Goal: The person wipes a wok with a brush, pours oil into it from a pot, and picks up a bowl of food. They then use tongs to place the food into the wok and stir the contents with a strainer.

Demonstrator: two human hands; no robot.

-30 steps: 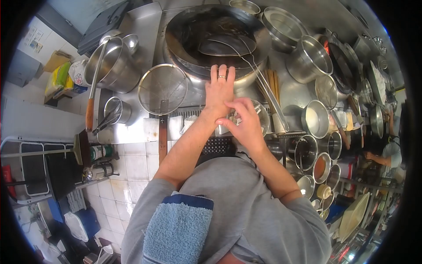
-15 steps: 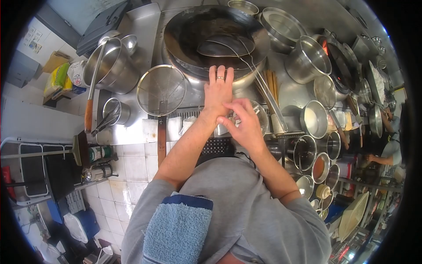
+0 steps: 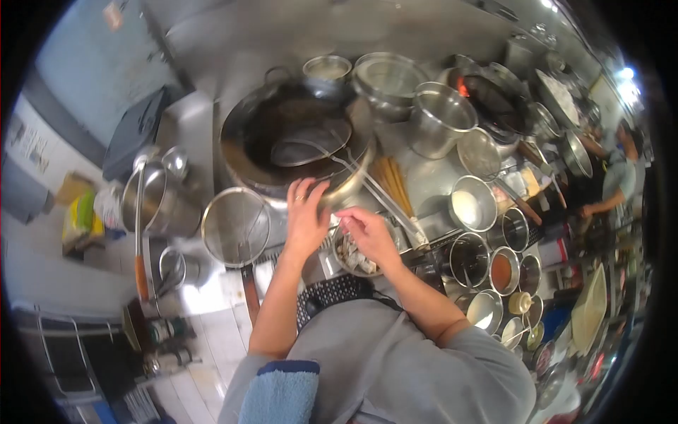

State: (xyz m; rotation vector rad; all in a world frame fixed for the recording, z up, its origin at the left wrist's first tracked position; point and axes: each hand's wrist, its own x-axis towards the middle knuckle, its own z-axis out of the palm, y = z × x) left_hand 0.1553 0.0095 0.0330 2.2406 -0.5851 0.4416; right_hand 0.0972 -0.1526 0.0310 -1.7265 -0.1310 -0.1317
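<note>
My left hand (image 3: 308,220) is held over the front rim of a large dark wok (image 3: 244,145), its fingers apart and nothing in them. Close beside it, my right hand (image 3: 369,233) has its fingertips pinched together. A small whitish bit shows at those fingertips, too blurred to name. Under my right hand stands a metal bowl (image 3: 340,260) with pale chunks (image 3: 360,263) in it. Inside the wok lies a mesh strainer (image 3: 300,152), its long metal handle reaching out over the front right rim.
On the left are a round wire skimmer (image 3: 236,220), a tall steel pot (image 3: 185,212) and a ladle handle (image 3: 141,272). To the right stand bamboo sticks (image 3: 393,185), a steel pot (image 3: 443,120) and several sauce containers (image 3: 504,271). Another person (image 3: 614,187) is at far right.
My right hand has left my left wrist and is over the bowl. The left hand has drawn back with its fingers bent. The view has shifted, moving the wok left and down.
</note>
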